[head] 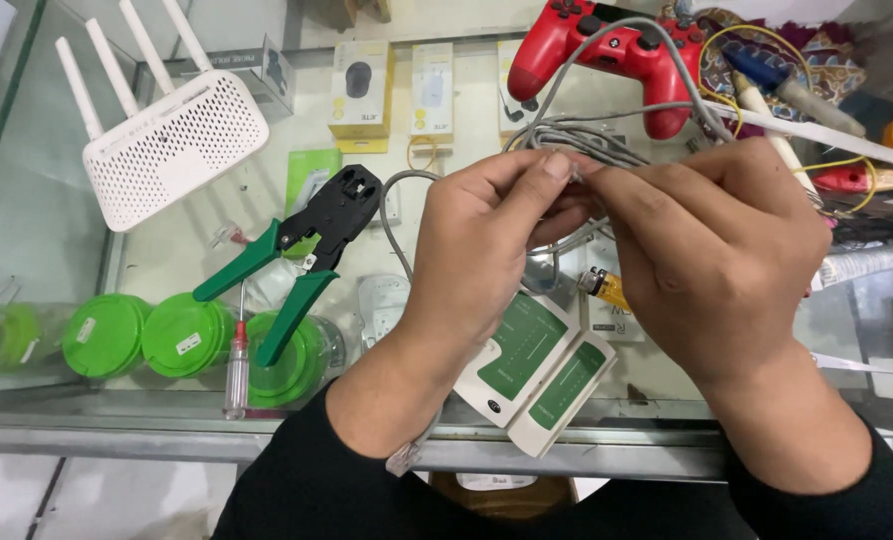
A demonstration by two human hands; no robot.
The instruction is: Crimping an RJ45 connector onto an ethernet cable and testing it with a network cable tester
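- Grey network cable (607, 140) is the thing being worked: its end sits pinched between the fingertips of both hands, which meet just above the middle of the glass counter (167, 400).
- Left hand (487, 240) has thumb and forefinger pressed together on the cable end; the other fingers curl in behind it.
- Right hand (717, 250) comes in from 3 o'clock, its fingertips closed on the same spot and touching those of the left; whether a plug is on the end I cannot tell, the fingers hide it.
- From the pinch the cable loops away toward 12 o'clock in a loose bundle, and another stretch drops toward 6 o'clock under the left wrist, ending in a clear plug (407, 460) at the counter's edge.
- Under the hands, toward 6 o'clock, lies a white cable tester (532, 375) with green panels, in two parts side by side.
- At 9 o'clock of the hands rests a crimping tool (307, 250) with green handles and a black head; a small screwdriver (235, 370) lies just below it.
- At 10 o'clock sits a white router (172, 145) with four antennas.
- At 12 o'clock a red game controller (607, 55) lies against the cable bundle.
- Green round lids (147, 335) show through the glass at 8 o'clock.
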